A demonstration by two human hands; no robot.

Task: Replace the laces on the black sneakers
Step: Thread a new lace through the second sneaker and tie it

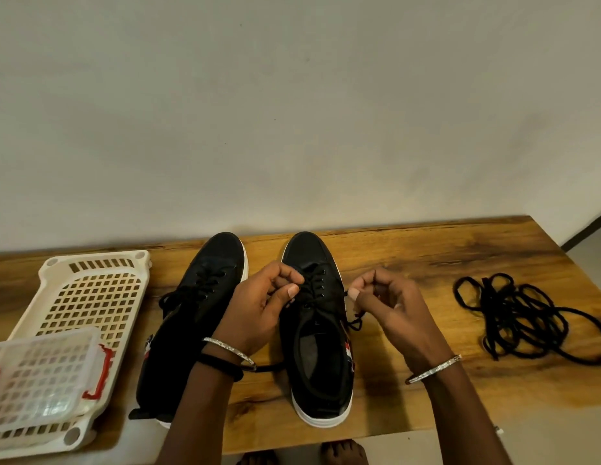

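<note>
Both black sneakers on wood table (426, 263), side by side, toes toward wall. left sneaker (188, 330) laced, heel end partly behind left forearm. right sneaker (329, 307) sits btwn the hands, lace (314, 283) threaded thru eyelets. left hand (259, 307) curled, thumb + index pinching lace at shoe's left side. right hand (389, 303) curled just beside shoe's right edge, pinching the other lace end, tail dangling below it. Bangle on each wrist. loose lace pile (509, 310) well apart at table's right. White basket (94, 258) far left w/ clear box (40, 364) in it, red latches.
</note>
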